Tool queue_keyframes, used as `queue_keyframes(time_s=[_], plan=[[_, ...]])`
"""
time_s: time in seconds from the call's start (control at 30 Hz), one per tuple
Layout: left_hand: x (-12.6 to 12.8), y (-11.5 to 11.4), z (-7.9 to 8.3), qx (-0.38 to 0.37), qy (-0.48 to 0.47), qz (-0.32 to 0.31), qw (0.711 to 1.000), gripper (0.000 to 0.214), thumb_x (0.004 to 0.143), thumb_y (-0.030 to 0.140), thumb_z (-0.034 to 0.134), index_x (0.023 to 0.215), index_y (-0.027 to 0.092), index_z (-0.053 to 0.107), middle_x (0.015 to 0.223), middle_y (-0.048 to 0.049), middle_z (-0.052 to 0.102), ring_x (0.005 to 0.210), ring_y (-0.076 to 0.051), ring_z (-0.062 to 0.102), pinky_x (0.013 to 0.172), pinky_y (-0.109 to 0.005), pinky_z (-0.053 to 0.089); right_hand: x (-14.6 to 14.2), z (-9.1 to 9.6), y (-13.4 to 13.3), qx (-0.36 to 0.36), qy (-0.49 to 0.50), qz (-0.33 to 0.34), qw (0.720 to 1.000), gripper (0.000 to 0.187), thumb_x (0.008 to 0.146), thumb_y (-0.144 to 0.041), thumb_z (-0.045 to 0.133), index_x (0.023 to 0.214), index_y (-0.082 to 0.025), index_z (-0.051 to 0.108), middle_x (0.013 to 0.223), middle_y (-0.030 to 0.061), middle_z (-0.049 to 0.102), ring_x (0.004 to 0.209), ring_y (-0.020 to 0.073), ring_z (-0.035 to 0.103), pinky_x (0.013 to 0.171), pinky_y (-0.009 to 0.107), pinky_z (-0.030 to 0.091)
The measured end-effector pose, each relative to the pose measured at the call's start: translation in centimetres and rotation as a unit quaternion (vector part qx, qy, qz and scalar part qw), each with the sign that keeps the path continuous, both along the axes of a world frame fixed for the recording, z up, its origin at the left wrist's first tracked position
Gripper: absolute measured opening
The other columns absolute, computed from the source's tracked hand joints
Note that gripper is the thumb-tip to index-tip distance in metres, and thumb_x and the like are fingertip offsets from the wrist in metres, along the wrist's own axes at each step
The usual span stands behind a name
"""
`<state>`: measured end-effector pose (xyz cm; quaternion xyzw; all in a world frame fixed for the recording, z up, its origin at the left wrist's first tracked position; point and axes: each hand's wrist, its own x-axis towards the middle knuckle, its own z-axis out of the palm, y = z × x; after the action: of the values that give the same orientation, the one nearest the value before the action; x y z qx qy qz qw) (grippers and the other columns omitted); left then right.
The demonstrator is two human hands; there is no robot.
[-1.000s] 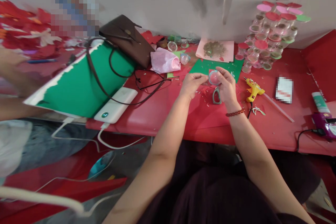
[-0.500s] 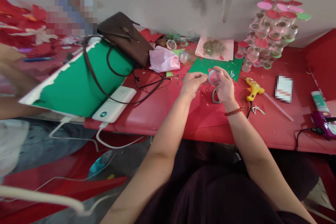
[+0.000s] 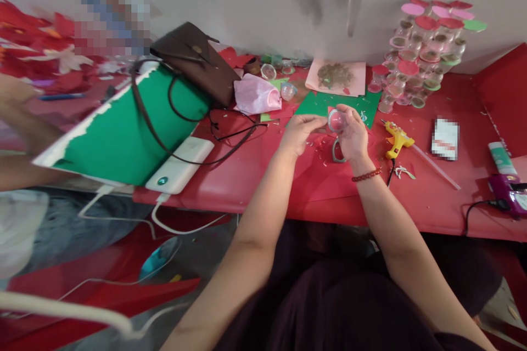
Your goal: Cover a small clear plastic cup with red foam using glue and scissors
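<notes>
Head view, cup (image 3: 337, 120) (clear) in right hand (image 3: 354, 136), left hand (image 3: 298, 135) beside it

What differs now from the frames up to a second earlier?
The right hand has turned slightly, and the small clear plastic cup in it has tilted, its rim now turned more toward the left hand. Nothing was visibly taken up or let go. The yellow glue gun and brown bag stayed put.
</notes>
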<state>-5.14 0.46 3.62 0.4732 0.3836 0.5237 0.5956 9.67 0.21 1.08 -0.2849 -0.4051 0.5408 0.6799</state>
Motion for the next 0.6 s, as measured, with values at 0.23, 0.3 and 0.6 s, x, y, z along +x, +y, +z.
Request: queue_keyframes(time_s=[0.23,0.3,0.6], plan=[[0.7,0.2,-0.4,0.018,0.008,0.051,0.998,0.024,0.058,0.038,0.086,0.067,0.017,0.076,0.065,0.0007,0.072,0.063,-0.013,0.066,0.073,-0.031,0.057,-0.9,0.0,-0.6,0.026,-0.019,-0.057,0.998,0.033,0.085,-0.059,0.074,0.1,-0.03,0.07,0.097,-0.0009,0.072,0.089,0.0143,0.067,0.079,0.028,0.056],[0.9,0.2,-0.5,0.016,0.009,0.065,0.998,0.023,0.059,0.037,0.085,0.067,0.017,0.076,0.063,0.0013,0.07,0.062,-0.013,0.065,0.074,-0.031,0.057,-1.2,0.0,-0.7,0.024,-0.01,-0.059,0.998,0.032,0.087,-0.059,0.071,0.1,-0.03,0.069,0.097,-0.0002,0.071,0.091,0.0148,0.067,0.08,0.029,0.056],[0.9,0.0,-0.2,-0.015,-0.037,0.035,0.999,0.02,0.058,0.034,0.085,0.066,0.018,0.077,0.071,-0.0007,0.075,0.068,-0.014,0.067,0.075,-0.03,0.057,-0.7,0.0,-0.3,-0.052,0.035,-0.029,0.998,0.025,0.091,-0.052,0.066,0.101,-0.029,0.07,0.094,-0.0005,0.073,0.079,0.0128,0.066,0.07,0.026,0.055]])
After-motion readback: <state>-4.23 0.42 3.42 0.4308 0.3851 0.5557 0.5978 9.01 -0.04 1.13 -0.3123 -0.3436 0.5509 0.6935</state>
